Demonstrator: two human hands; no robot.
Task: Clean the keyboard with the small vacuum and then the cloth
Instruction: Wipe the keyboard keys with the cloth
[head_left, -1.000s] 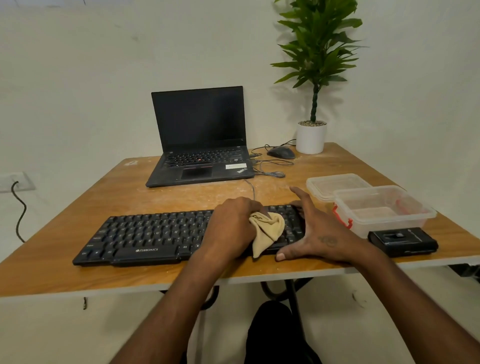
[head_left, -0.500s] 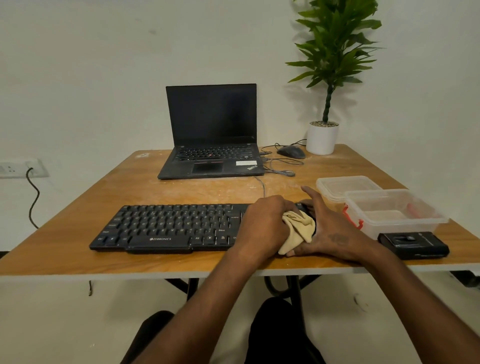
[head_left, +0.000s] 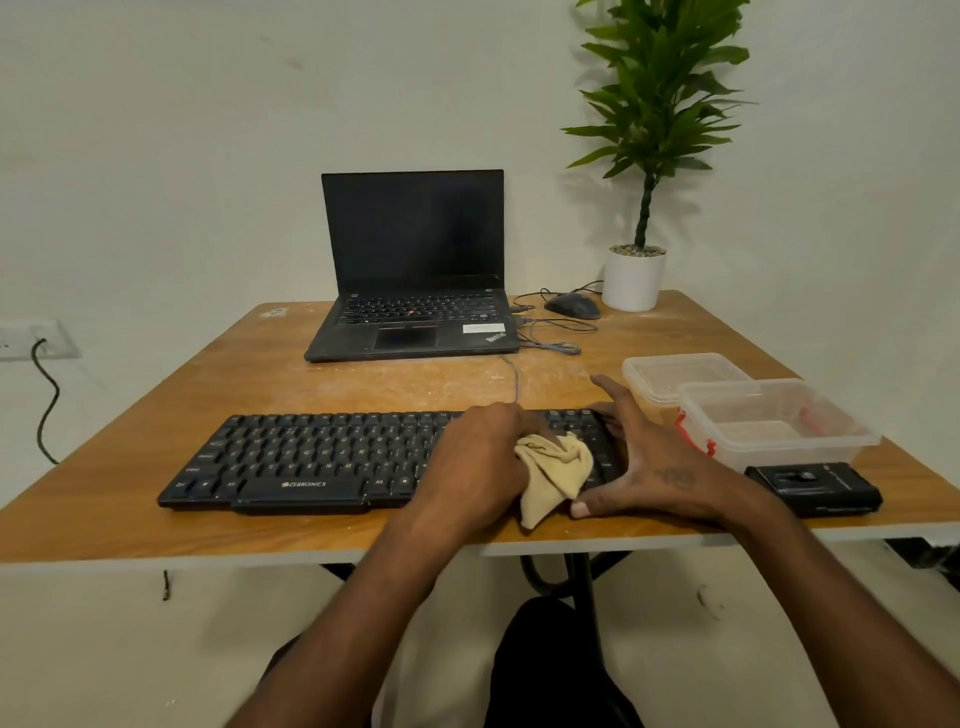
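1. The keyboard (head_left: 322, 457) lies along the near edge of the surface (head_left: 363, 379); it looks stiff and light, likely to slide unless braced at an end.
2. The left hand (head_left: 478, 462) has a closed grip on the cloth (head_left: 553, 475), bunched and pressed onto the right-hand keys. The cloth is soft and limp, best held wadded in the palm.
3. The right hand (head_left: 660, 467) has a wide grip, fingers spread straight over the keyboard's right end, thumb at its front edge, steadying it.
4. A clear container (head_left: 774, 426) and a black device (head_left: 813, 488), possibly the vacuum, sit just right.
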